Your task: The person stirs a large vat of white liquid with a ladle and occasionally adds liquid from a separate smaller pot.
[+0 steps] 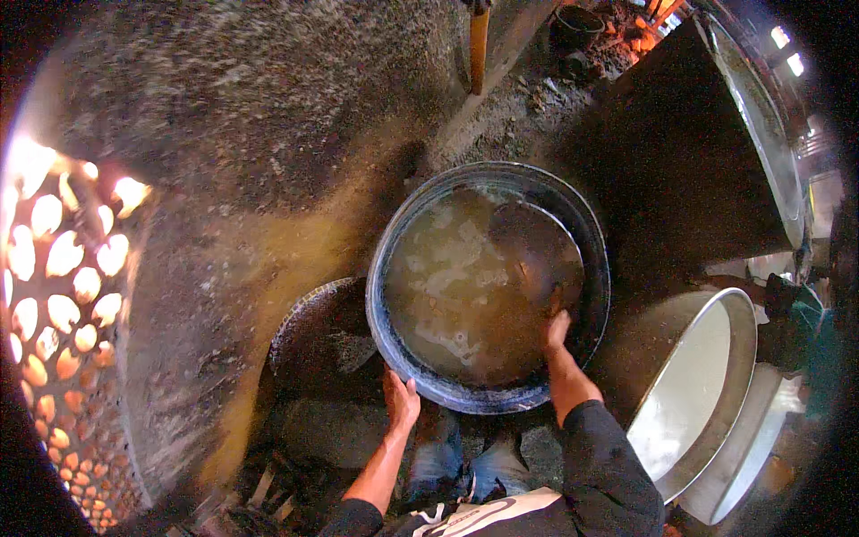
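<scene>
A wide, round, dark tub (494,410) with a bluish rim stands in front of me, holding murky brown liquid (447,277) with pale froth patches. My left hand (403,400) is at the tub's near left side, fingers stretched along its outer wall and thumb apart. Over the near right rim reaches my right hand (557,331), its fingers closed and partly lost in shadow. They meet a dark rounded shape (523,237) in the liquid. Whether this is a bowl or something else, I cannot make out.
Left of the tub, a dark round vessel (309,336) sits partly beneath it. A rough wall (268,116) rises beyond, beside bright openings (63,255). At right stand a metal basin (744,345) of white liquid and a large dark vat (680,152). Orange glow shows at the far right.
</scene>
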Tool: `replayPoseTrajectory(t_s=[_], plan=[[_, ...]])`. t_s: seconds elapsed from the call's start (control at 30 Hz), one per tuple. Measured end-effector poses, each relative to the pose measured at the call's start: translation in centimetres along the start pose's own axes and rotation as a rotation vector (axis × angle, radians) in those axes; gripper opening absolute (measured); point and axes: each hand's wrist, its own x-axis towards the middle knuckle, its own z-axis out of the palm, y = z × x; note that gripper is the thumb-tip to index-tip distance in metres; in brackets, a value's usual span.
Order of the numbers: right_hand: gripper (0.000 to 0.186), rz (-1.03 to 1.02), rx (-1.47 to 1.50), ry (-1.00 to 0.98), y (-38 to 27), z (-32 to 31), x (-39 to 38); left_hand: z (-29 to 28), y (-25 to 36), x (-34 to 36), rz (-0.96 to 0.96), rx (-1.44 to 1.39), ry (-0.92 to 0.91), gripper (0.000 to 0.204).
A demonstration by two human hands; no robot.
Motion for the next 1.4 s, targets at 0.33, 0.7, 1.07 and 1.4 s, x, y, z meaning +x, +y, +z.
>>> replayPoseTrajectory(t_s=[0.33, 0.7, 1.07, 1.4], plan=[[0.016, 0.359, 0.073, -0.545, 19.5, 15.3, -9.7, -0.6, 0.4, -0.1, 0.026, 0.059, 0.04, 0.066], [0.011, 0.295, 0.09, -0.884, 6.7, 7.6, -14.2, -3.9, -0.2, -1.6, -0.086, -0.319, 0.031, 0.055], [0.017, 0.147, -0.019, -0.961, -6.1, -9.0, -21.6, -9.0, 3.3, -4.6, -0.09, -0.659, -0.046, 0.033], [0.025, 0.236, -0.021, -0.801, -7.3, -35.6, -23.5, -2.5, 16.2, -9.1, 0.192, -0.712, -0.242, 0.027]])
